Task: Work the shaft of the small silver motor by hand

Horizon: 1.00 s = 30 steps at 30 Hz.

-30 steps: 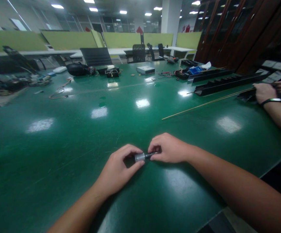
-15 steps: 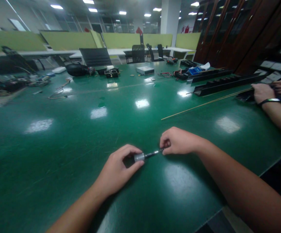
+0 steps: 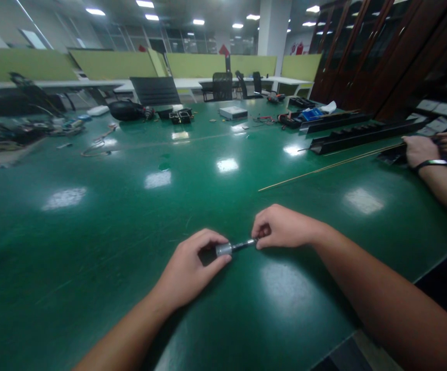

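Note:
My left hand (image 3: 190, 265) grips a short silver-grey cylinder between thumb and fingers. This is the thick end of a screwdriver-like tool (image 3: 224, 249), whose thin dark shaft with a bright metal tip points right. My right hand (image 3: 279, 225) has thumb and fingertips pinched at that tip. Whatever small part is between those fingertips is too hidden to make out. The tool is held low over the green tabletop (image 3: 111, 268), almost level.
At the right, another person's hands (image 3: 422, 151) work by black slotted channels (image 3: 362, 138). Thin golden rods (image 3: 316, 171) lie in front of them. Farther back are a white box (image 3: 233, 113), black parts (image 3: 180, 116) and a cable (image 3: 95, 149). Cluttered electronics (image 3: 14, 134) lie far left.
My right fingertips have shifted slightly left along the tool's tip, closer to my left hand. My left hand keeps its grip. The view has shifted a little.

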Each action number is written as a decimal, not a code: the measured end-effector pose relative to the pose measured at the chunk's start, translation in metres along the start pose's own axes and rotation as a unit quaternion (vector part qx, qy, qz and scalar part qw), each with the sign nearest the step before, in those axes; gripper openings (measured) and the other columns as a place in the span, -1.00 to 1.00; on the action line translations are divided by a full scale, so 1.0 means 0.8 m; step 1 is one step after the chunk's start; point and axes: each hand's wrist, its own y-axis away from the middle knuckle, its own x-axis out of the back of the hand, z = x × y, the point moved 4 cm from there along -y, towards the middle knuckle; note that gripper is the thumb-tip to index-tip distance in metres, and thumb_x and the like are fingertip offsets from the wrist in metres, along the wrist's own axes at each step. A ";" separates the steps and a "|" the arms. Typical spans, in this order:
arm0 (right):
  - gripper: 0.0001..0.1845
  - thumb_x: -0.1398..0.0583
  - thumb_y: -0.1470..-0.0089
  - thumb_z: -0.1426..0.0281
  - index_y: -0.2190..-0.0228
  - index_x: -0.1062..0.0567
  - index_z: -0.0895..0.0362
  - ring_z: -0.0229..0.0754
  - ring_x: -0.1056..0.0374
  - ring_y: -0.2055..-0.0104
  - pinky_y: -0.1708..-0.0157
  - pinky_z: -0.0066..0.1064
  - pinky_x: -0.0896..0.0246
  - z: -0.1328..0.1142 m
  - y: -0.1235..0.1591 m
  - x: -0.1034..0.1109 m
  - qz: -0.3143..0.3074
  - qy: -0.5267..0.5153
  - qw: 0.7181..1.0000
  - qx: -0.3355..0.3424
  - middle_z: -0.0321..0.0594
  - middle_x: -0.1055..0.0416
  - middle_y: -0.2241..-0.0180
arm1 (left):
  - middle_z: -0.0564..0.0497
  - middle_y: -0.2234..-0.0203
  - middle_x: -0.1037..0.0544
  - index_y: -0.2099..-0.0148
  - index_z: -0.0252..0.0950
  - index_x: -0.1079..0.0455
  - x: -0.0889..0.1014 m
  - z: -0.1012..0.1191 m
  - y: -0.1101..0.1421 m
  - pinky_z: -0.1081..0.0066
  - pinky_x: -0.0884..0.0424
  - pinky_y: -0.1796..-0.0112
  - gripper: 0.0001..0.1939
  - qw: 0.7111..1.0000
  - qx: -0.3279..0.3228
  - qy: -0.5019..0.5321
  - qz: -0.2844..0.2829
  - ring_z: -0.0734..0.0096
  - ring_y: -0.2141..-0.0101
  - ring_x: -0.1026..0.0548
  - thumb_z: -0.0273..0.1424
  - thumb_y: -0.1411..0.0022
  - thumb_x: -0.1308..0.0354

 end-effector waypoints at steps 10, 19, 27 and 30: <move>-0.86 -0.28 -0.05 0.38 0.34 -0.60 0.19 -0.25 -0.34 0.34 0.33 -0.45 -0.14 -0.038 -0.024 -0.036 0.079 0.047 0.991 0.100 -0.21 -0.49 0.39 | 0.03 0.24 -0.54 0.16 -0.21 -0.47 -0.002 -0.003 0.002 0.37 -0.40 0.16 -0.82 0.999 -0.029 -0.005 0.023 0.33 0.20 -0.50 -0.45 -0.15 -0.27; -0.85 -0.29 -0.04 0.38 0.31 -0.61 0.16 -0.26 -0.36 0.33 0.33 -0.47 -0.14 -0.035 -0.021 -0.036 0.083 0.042 0.991 0.092 -0.23 -0.49 0.38 | 0.01 0.25 -0.54 0.16 -0.23 -0.46 -0.003 -0.001 0.001 0.36 -0.40 0.18 -0.87 1.000 -0.013 -0.003 0.010 0.32 0.23 -0.49 -0.34 -0.24 -0.20; -0.83 -0.29 -0.03 0.38 0.30 -0.61 0.17 -0.25 -0.36 0.33 0.32 -0.47 -0.14 -0.037 -0.021 -0.036 0.081 0.040 0.991 0.099 -0.21 -0.50 0.37 | -0.01 0.27 -0.56 0.17 -0.24 -0.48 -0.002 0.001 -0.001 0.33 -0.41 0.18 -0.86 1.000 0.001 -0.009 0.002 0.28 0.24 -0.50 -0.36 -0.20 -0.23; -0.83 -0.29 -0.03 0.37 0.30 -0.61 0.17 -0.24 -0.37 0.32 0.32 -0.46 -0.15 -0.038 -0.021 -0.036 0.079 0.037 0.991 0.097 -0.21 -0.50 0.37 | -0.01 0.26 -0.56 0.16 -0.24 -0.48 -0.001 0.002 -0.001 0.33 -0.41 0.18 -0.85 1.000 0.003 -0.008 0.001 0.28 0.23 -0.51 -0.36 -0.19 -0.23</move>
